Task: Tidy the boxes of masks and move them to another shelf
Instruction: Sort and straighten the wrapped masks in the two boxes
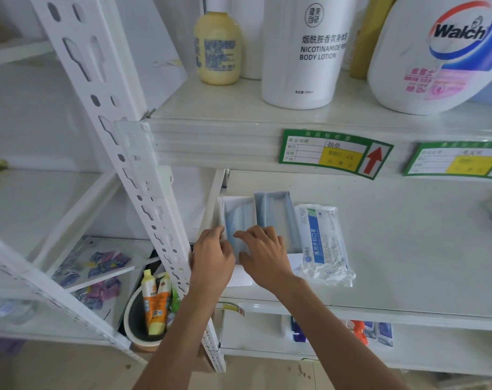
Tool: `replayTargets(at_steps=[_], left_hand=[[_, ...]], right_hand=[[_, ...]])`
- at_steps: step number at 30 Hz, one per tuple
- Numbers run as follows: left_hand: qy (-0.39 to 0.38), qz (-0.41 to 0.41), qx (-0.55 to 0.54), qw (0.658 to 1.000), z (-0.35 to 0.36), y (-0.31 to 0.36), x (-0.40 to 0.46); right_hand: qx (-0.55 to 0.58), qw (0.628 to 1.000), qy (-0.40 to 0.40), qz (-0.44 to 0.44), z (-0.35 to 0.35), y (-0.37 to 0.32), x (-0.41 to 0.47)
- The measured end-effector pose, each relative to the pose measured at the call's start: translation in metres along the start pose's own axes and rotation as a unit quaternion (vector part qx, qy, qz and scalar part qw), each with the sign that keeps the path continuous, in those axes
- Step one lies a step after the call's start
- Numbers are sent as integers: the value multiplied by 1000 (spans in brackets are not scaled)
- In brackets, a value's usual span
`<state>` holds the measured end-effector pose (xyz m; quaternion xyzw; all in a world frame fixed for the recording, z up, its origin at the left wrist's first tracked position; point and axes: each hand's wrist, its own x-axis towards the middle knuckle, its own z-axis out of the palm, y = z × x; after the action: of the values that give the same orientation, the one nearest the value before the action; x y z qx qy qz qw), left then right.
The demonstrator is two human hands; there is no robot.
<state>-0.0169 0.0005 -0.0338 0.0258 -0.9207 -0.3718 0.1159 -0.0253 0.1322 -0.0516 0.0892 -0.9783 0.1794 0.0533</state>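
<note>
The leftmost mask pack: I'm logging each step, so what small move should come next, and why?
Probably lift the leftmost mask pack off the middle shelf. Both the left hand and the right hand already have their fingers on its near end, and two more packs wait beside it.

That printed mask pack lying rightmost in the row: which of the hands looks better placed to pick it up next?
Probably the right hand. It lies nearer the printed mask pack, while the left hand sits at the leftmost mask pack, by the shelf post.
</note>
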Motion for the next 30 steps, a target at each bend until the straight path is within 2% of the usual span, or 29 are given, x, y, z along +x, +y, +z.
replayTargets(at_steps=[5, 10, 15, 17, 20, 24, 30], left_hand=[[-6, -14, 50, 999, 1, 0, -1], [-58, -9, 147, 987, 4, 4, -2], [-63, -10, 167, 984, 4, 6, 5], [-38, -16, 142, 989, 5, 5, 4], [29, -26, 54, 998, 7, 1, -3], [81, -23, -52, 995, 9, 0, -10], [96, -4, -78, 992, 9, 1, -13]], right_hand=[[-43, 998, 0, -36, 2, 0, -5], [-31, 999, 15, -26, 4, 1, -7], [-39, 999, 13, -25, 3, 0, -8], [-36, 999, 12, -22, 3, 1, -8], [-39, 999, 14, -28, 3, 1, -10], [-45, 998, 15, -30, 5, 1, -10], [-42, 998, 21, -42, 3, 2, -11]])
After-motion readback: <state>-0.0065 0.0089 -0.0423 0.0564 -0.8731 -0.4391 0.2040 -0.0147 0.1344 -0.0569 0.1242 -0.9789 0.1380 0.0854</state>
